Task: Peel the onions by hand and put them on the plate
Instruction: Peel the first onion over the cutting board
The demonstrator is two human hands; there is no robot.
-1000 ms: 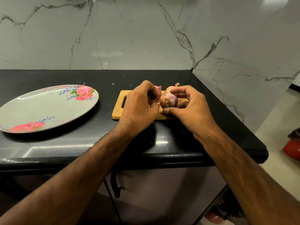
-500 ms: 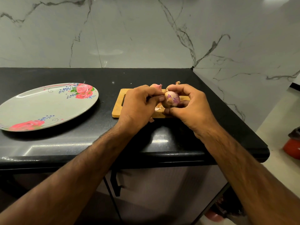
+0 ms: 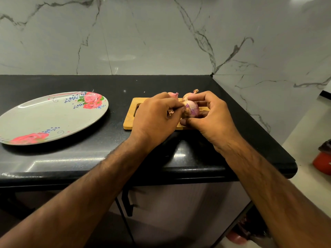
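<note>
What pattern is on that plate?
The plate is pale grey with pink roses and blue sprigs; head view.

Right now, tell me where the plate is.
In the head view, the plate sits left on the counter, apart from the board to its right.

Home kitchen: black counter [image 3: 71,158], marble wall [image 3: 161,33], cutting board [image 3: 130,120].

right hand [image 3: 211,119] cupping onion [image 3: 192,110] above wooden board [image 3: 129,120], left hand [image 3: 155,119] pinching its skin, flowered plate [image 3: 44,119] well left
</note>
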